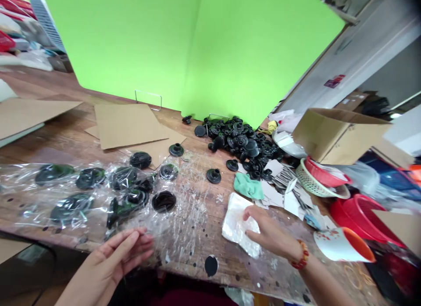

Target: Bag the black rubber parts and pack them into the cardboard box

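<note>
My right hand (266,231) reaches over a stack of clear plastic bags (237,214), its thumb and fingers apart at the stack's surface; I cannot tell whether it presses on them. At the table's front edge, my left hand (121,257) is loosely curled with gaps between the fingers and no visible object in it. Just beyond that hand lie several round black stepped pieces in clear plastic (88,178). Loose black pieces of the same kind, such as one with a raised knob (214,176), sit mid-table. A large heap of black pieces (243,141) lies farther back.
Cardboard sheets (131,126) lie at the back left. A green board (187,51) stands behind the table. To the right are a green cloth (248,186), white cards (272,194), a white cup with orange inside (338,244), baskets (320,178) and a cardboard box (338,135).
</note>
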